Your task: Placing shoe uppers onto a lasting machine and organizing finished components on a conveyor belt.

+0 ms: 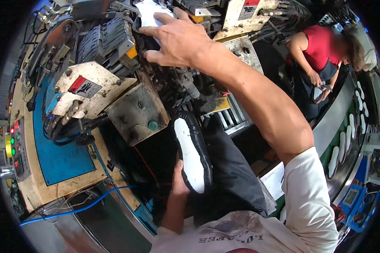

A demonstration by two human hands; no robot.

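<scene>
Two shoes (192, 154), two hands (179, 40)

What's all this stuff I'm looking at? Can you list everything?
Machine: one, cream and blue panels, black clamps, fills upper left.
Shoe in machine: one, white and black, top centre.
Lasted shoe: one, black with white sole, centre.
Control lights: several, red and green, far left.
Blue cable: one, lower left.
Co-worker: one, red top, upper right.
White soles: several, on the conveyor at right.
Left hand: holds the lasted shoe.
Right hand: fingers on the shoe in machine.
</scene>
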